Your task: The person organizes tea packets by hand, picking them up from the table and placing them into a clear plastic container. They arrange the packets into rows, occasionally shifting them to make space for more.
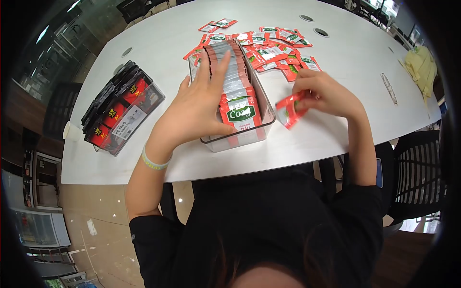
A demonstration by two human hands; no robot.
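hands (194, 108) (324, 92) apart, l over sachets (242, 113)

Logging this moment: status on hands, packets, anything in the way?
Left hand spread over packed box. Right hand pinching one red packet, right of box. Loose packets strewn beyond, nothing seen blocking between right hand and box.

Left hand (189, 113): fingers (203, 69) spread over sachet row (235, 79) in clear box (245, 141) | right hand (329, 93): fingers pinch blurred red sachet (289, 111), just right of clear box | far: loose sachets (271, 54) on desk (331, 139) | left: container (128, 124) of black-and-red packets (114, 113) | right: pen (389, 89)
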